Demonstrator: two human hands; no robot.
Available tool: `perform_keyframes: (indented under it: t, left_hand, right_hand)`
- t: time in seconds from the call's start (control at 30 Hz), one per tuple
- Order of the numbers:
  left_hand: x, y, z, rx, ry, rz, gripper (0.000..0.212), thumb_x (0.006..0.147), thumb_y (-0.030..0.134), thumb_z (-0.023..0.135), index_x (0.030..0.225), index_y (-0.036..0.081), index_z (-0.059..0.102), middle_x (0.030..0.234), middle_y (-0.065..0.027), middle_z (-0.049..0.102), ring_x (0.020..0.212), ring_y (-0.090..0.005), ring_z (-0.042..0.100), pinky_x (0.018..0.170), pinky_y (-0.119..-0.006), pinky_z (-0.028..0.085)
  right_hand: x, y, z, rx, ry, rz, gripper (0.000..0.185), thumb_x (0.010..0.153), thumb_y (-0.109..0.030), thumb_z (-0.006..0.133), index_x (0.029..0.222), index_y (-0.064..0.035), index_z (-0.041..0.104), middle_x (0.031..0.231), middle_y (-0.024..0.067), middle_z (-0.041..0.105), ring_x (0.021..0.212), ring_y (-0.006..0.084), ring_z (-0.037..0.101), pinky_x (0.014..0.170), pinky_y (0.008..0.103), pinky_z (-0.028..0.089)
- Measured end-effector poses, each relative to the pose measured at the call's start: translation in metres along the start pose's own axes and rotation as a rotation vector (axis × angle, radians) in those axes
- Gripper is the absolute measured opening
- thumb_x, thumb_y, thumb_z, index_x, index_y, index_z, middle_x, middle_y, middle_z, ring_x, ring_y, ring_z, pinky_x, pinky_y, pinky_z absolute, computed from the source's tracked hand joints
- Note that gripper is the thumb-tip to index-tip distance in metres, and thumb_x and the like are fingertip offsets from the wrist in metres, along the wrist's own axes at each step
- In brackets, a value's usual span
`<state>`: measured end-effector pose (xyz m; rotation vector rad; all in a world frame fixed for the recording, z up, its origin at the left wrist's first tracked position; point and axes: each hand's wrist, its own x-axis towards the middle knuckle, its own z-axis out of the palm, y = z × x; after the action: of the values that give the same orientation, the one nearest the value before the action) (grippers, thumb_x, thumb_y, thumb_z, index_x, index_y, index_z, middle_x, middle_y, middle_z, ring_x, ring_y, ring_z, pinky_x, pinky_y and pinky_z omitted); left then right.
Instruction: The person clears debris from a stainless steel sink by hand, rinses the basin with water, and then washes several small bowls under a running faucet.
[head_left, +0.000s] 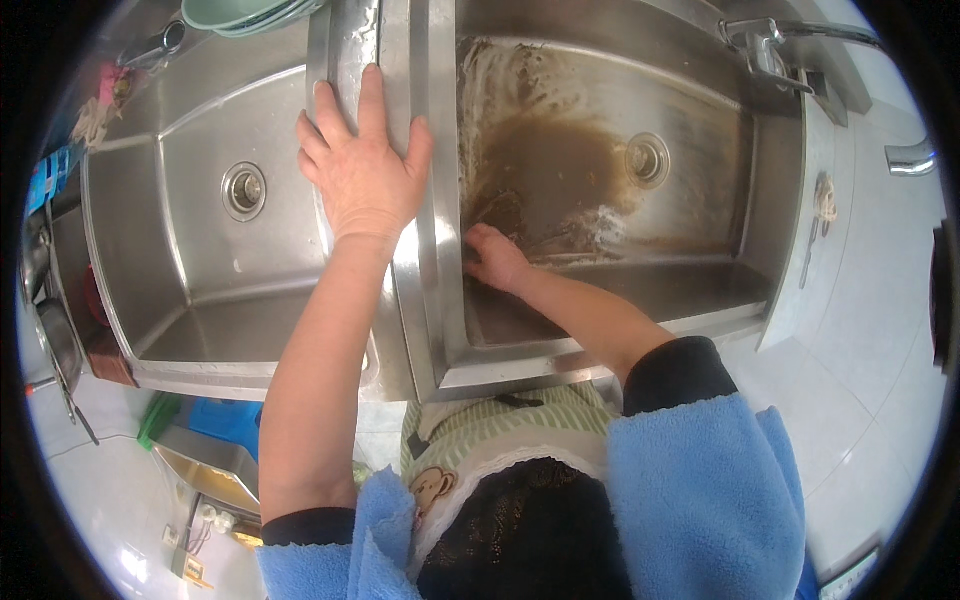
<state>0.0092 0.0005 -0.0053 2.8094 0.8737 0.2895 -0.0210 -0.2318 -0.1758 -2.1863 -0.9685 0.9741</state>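
My left hand (367, 169) lies palm down, fingers spread, on the stainless steel divider (405, 300) between two sink basins. It holds nothing. Down in the right basin (697, 90), my right hand (495, 256) reaches to the near left corner. Its fingertips are hidden against the basin's left wall, so whether it holds something cannot be told. Brown, dirty water or residue (555, 165) covers much of that basin's floor, with whitish foam (606, 229) near the drain (646, 160). The left basin (202, 247) has a bare steel floor with a round drain (244, 191).
Stacked pale green bowls (244, 13) stand at the far left rim. A chrome faucet (765, 49) rises behind the right basin, and another (154, 46) is at the left. Pans (56, 337) hang or stand at the far left. A blue plastic item (225, 424) sits below.
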Motion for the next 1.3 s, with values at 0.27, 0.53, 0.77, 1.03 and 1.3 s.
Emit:
perform_keyframes:
  t: [0.27, 0.53, 0.77, 1.03, 1.3]
  left_hand:
    - [-0.001, -0.004, 0.002, -0.001, 0.018, 0.006, 0.068, 0.089, 0.045, 0.061, 0.150, 0.024, 0.041, 0.153, -0.0238, 0.031, 0.135, -0.0491, 0.031, 0.110, -0.059, 0.028]
    - [-0.001, 0.000, 0.001, -0.012, 0.010, 0.018, 0.068, 0.089, 0.047, 0.061, 0.150, 0.024, 0.040, 0.154, -0.0242, 0.031, 0.136, -0.0496, 0.030, 0.110, -0.060, 0.027]
    - [0.002, 0.000, 0.000, -0.042, -0.028, 0.014, 0.070, 0.091, 0.049, 0.056, 0.152, 0.023, 0.037, 0.156, -0.0259, 0.024, 0.137, -0.0542, 0.024, 0.112, -0.060, 0.023]
    - [0.002, 0.002, 0.004, -0.022, -0.040, 0.017, 0.070, 0.090, 0.049, 0.057, 0.152, 0.023, 0.037, 0.156, -0.0251, 0.023, 0.137, -0.0525, 0.024, 0.112, -0.059, 0.023]
    - [0.002, 0.001, 0.001, 0.007, 0.012, 0.016, 0.070, 0.088, 0.050, 0.061, 0.150, 0.025, 0.040, 0.153, -0.0239, 0.031, 0.137, -0.0459, 0.031, 0.111, -0.057, 0.027]
  right_hand:
    - [-0.010, -0.003, -0.040, -0.091, -0.261, 0.238, 0.046, 0.085, -0.018, 0.069, 0.125, -0.0005, 0.057, 0.125, 0.0251, 0.055, 0.121, 0.0399, 0.054, 0.100, 0.0460, 0.048]
    - [-0.004, -0.013, 0.007, 0.047, -0.200, 0.642, 0.046, 0.096, -0.031, 0.058, 0.135, -0.0072, 0.052, 0.133, 0.0265, 0.050, 0.122, 0.0449, 0.053, 0.104, 0.0476, 0.045]
    - [0.019, -0.015, 0.030, 0.264, -0.336, 0.625, 0.041, 0.098, -0.031, 0.050, 0.130, -0.0069, 0.057, 0.135, 0.0219, 0.054, 0.123, 0.0403, 0.054, 0.102, 0.0478, 0.045]
    - [0.019, -0.003, 0.010, 0.840, -0.433, 0.772, 0.032, 0.098, -0.034, 0.052, 0.111, -0.0083, 0.065, 0.097, 0.0064, 0.064, 0.087, 0.0239, 0.060, 0.075, 0.0423, 0.050]
    - [0.012, -0.017, -0.034, 1.396, -0.463, 0.967, 0.018, 0.096, -0.017, 0.055, 0.104, -0.0039, 0.064, 0.096, 0.0122, 0.066, 0.080, 0.0243, 0.065, 0.067, 0.0397, 0.055]
